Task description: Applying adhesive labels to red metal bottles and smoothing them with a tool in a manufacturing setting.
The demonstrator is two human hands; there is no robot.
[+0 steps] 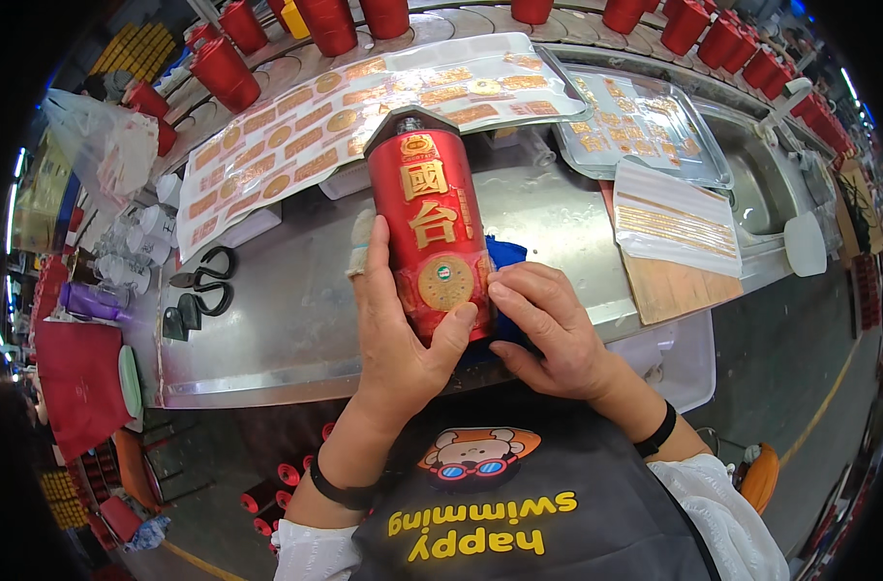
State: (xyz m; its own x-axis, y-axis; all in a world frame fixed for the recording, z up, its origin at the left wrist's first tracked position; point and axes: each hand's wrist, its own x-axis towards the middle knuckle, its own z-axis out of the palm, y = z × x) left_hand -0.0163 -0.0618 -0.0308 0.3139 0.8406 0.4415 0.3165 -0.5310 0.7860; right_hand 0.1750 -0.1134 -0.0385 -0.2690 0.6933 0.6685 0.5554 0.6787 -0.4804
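Observation:
My left hand (pixel 403 339) is closed round the lower left of a red bottle (pixel 430 232) with gold characters, thumb across its front. One finger wears a pale covering (pixel 361 244). The bottle leans slightly, with a dark, angular collar (pixel 411 118) at its neck. A round gold decal (pixel 445 283) sits low on its front, beside my left thumb. My right hand (pixel 553 329) is at the bottle's lower right side, fingers curved and thumb apart, fingertips at the edge of the red surface. Blue cloth (pixel 504 254) shows behind the bottle and under that hand.
Black-handled scissors (pixel 209 281) lie left on the metal table (pixel 287 329). A white sheet of gold decals (pixel 296 145) spans the back. Right are a decal tray (pixel 645 126), gold strips (pixel 679 223) on a board (pixel 674 286), and a sink (pixel 766 184). Red bottles (pixel 224 73) line the conveyor behind.

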